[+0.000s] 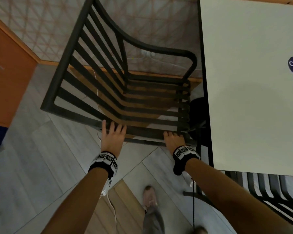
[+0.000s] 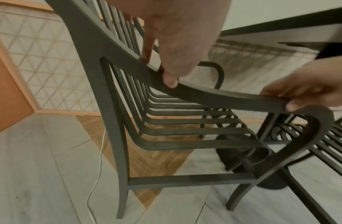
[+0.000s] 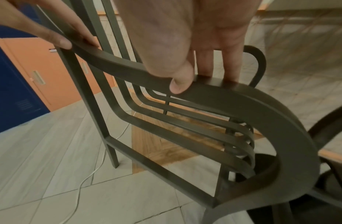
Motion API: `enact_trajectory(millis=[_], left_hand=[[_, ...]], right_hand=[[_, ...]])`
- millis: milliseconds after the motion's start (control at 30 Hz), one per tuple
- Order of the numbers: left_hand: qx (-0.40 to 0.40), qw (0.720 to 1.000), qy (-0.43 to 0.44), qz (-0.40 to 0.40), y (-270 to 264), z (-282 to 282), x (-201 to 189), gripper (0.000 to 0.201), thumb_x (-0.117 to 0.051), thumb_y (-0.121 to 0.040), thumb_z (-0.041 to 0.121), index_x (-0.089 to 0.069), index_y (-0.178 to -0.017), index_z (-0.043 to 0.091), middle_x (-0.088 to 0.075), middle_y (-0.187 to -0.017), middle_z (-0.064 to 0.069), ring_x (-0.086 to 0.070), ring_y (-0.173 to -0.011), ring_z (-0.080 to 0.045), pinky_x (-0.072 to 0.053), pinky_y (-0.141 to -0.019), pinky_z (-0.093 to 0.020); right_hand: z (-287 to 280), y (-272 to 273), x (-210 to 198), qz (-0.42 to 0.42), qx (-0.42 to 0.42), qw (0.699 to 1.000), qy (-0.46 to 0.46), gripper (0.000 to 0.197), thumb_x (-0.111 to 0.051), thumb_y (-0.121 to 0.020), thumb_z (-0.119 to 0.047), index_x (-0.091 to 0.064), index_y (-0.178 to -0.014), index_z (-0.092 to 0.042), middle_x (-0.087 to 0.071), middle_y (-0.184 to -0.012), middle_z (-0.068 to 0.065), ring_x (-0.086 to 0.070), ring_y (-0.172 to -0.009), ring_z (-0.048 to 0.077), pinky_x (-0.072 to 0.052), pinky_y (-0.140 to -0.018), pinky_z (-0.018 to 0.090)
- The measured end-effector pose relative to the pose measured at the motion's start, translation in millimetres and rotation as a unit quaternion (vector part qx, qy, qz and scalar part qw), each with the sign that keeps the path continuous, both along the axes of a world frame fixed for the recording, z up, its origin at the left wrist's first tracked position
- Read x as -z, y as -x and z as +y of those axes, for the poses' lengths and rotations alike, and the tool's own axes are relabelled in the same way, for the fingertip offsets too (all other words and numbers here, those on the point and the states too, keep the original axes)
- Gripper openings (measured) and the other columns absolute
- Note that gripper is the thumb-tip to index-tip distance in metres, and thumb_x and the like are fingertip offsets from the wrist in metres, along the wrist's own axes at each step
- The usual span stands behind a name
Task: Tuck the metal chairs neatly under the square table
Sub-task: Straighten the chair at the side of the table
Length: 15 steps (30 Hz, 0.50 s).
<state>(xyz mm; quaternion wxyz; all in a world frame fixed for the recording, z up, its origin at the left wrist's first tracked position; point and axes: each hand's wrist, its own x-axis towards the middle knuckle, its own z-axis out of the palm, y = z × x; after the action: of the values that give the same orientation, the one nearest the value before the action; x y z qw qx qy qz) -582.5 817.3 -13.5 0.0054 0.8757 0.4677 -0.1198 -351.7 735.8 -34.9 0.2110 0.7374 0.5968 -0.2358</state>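
Both my grips, left hand [image 1: 113,134] and right hand [image 1: 173,141], pinch the metal chair [image 1: 125,92] armrest, steering it toward the square surface [image 1: 254,98].

Both forearms extended forward and down, banded wrists apart, left hand [image 1: 112,135] gripping the armrest [image 2: 214,95] with fingers over top and thumb [image 2: 171,80] on its side, right hand [image 1: 172,139] gripping the same rail nearer its curved end.
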Motion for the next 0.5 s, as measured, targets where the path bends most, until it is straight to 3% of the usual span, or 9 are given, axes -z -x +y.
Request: enact_trajectory(millis=[133,266,500], left_hand=[[0.04,0.999,-0.004,-0.003,3,-4,3,0.058,-0.083,-0.064,0.009,-0.064,-0.118,0.015,-0.071,-0.112,-0.009,-0.06,-0.114,-0.036,0.004,-0.113,-0.064],[0.083,0.996,-0.023,-0.001,-7,11,1,0.046,-0.088,-0.055,0.009,-0.069,-0.097,0.012,-0.073,-0.089,-0.009,-0.067,-0.091,-0.035,0.008,-0.11,-0.064],[0.086,0.995,-0.045,0.012,-20,38,-1,0.044,-0.077,-0.066,0.002,-0.066,-0.106,0.015,-0.071,-0.087,-0.005,-0.065,-0.096,-0.034,-0.006,-0.108,-0.074]], right_hand=[[-16,1,2,0.011,0.024,0.999,0.021,0.073,-0.07,-0.075,-0.007,-0.031,-0.137,-0.007,-0.047,-0.134,0.018,-0.048,-0.121,0.038,-0.035,-0.104,0.06],[-8,-1,0,0.007,0.031,0.999,0.032,0.074,-0.073,-0.072,-0.005,-0.034,-0.134,-0.008,-0.046,-0.133,0.016,-0.05,-0.118,0.039,-0.033,-0.104,0.063],[18,-13,-2,-0.01,0.074,0.997,0.001,0.062,-0.062,-0.081,-0.005,-0.034,-0.137,-0.013,-0.046,-0.136,0.015,-0.042,-0.125,0.044,-0.022,-0.104,0.073]])
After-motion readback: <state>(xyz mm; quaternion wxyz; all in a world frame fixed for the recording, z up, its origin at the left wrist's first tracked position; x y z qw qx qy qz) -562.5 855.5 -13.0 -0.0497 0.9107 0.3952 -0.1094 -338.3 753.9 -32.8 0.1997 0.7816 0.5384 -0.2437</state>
